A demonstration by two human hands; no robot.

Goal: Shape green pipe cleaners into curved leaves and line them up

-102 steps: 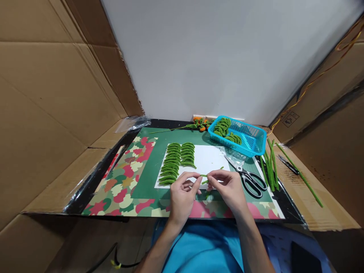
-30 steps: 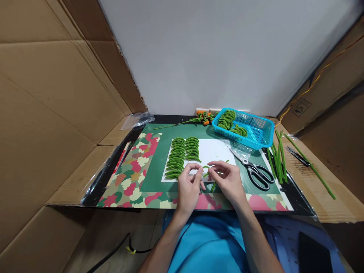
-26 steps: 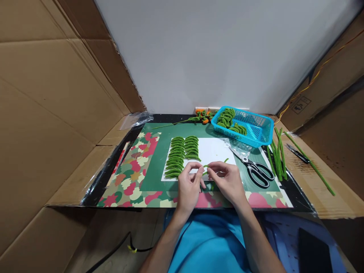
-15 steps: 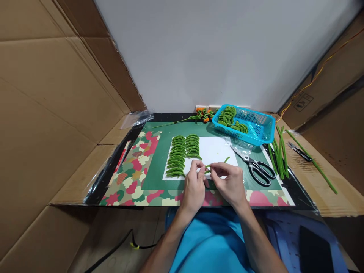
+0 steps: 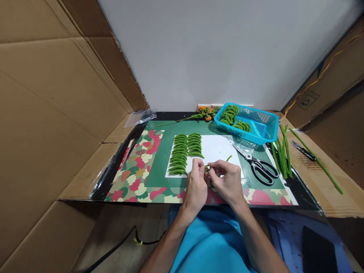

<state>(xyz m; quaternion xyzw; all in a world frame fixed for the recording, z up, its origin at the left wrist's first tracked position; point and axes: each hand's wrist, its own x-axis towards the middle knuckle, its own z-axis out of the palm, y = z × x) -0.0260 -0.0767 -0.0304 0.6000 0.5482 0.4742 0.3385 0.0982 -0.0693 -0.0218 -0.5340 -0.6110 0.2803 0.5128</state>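
Observation:
A green pipe cleaner point(image 5: 206, 170) is pinched between my left hand point(image 5: 196, 185) and my right hand point(image 5: 226, 178), low over the front of a white sheet point(image 5: 212, 146). Fingers of both hands are closed and hide most of it. On the sheet's left half lie two columns of bent green pipe-cleaner pieces, a left column point(image 5: 178, 155) and a shorter right column point(image 5: 195, 145). Just beyond my right hand lies a short loose green piece point(image 5: 229, 158). Scissors point(image 5: 257, 168) with black and grey handles rest to the right of that hand.
A blue basket point(image 5: 264, 129) at the back right holds green looped pieces point(image 5: 229, 113). Long green pipe cleaners point(image 5: 283, 155) and a black-handled cutting tool point(image 5: 305, 151) lie at the right. Orange flowers point(image 5: 209, 113) lie at the back. Cardboard walls point(image 5: 51, 94) flank the table.
The whole view has shifted slightly, so the table appears a little further right. Both hands keep their pinch on the green pipe cleaner, fingers moved slightly closer together.

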